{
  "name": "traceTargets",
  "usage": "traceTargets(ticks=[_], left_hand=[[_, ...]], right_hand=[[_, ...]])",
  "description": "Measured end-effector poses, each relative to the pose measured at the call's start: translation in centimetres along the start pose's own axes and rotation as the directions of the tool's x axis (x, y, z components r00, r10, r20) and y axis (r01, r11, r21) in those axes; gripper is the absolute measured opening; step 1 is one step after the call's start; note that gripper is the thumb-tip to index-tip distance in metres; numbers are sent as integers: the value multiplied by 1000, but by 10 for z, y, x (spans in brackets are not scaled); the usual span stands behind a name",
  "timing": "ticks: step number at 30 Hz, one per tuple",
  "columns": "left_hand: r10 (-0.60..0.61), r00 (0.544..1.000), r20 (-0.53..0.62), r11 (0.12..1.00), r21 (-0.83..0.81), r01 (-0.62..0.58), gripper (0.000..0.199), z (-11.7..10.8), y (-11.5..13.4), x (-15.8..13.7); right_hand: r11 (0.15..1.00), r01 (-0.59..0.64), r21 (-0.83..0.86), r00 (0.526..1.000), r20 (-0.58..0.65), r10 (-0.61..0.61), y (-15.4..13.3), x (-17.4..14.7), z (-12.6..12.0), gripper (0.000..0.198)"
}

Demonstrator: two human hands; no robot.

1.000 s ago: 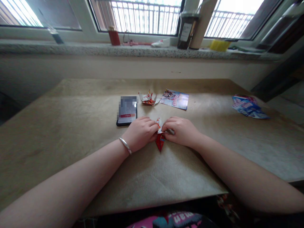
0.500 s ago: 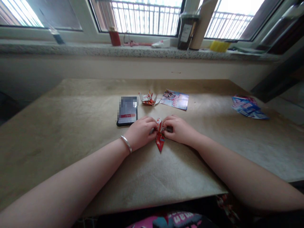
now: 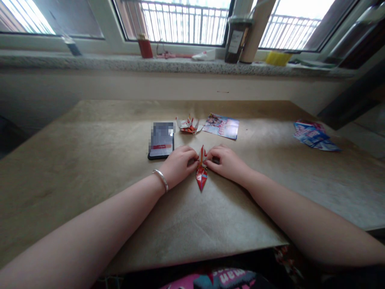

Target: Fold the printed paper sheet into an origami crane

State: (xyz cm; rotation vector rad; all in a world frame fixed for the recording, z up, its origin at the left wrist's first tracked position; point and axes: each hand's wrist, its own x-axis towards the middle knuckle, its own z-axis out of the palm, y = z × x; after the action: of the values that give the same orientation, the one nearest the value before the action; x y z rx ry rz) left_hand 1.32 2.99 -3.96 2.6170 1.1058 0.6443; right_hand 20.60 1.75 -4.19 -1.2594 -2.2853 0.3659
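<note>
Between my hands lies a narrow, pointed piece of folded paper (image 3: 201, 176), red with white and orange print, one tip toward me and one away. My left hand (image 3: 181, 163), with a silver bangle at its wrist, pinches the paper's left edge. On the other side, my right hand (image 3: 226, 162) has its thumb and fingers closed on the right edge. Just beyond stands a folded paper figure (image 3: 190, 126) with several white and red points. A phone (image 3: 161, 140) rests on the table beyond my left hand.
A printed paper sheet (image 3: 221, 126) lies beside the paper figure. Several blue and red printed papers (image 3: 315, 136) are piled at the right of the table (image 3: 90, 168). On the windowsill (image 3: 105, 62) stand a dark jar (image 3: 237, 40) and a red container (image 3: 145, 46).
The folded paper has shifted slightly away from me and to the left, and its far tip shows more between my fingers. Both hands stay on its sides.
</note>
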Motion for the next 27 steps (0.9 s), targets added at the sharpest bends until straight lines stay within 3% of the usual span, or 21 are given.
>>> traceTargets(ticks=[4, 11, 17, 23, 27], left_hand=[[11, 1000, -10, 1000, 1, -11, 10, 1, -1, 0], [-81, 997, -5, 986, 148, 81, 14, -2, 5, 1], [37, 998, 49, 958, 283, -49, 13, -6, 9, -2], [106, 992, 73, 961, 249, -121, 22, -5, 6, -3], [117, 991, 62, 965, 230, -128, 21, -5, 7, -3]], right_hand=[[999, 29, -15, 998, -46, -29, 3, 0, 2, 7], [997, -63, -47, 997, -52, 61, 6, 1, 3, 11], [994, -92, -66, 993, -80, 87, 7, 2, 3, 18], [991, -130, -2, 982, -142, 128, 7, 1, 4, 29], [999, -45, -19, 991, -126, 42, 4, -1, 1, 20]])
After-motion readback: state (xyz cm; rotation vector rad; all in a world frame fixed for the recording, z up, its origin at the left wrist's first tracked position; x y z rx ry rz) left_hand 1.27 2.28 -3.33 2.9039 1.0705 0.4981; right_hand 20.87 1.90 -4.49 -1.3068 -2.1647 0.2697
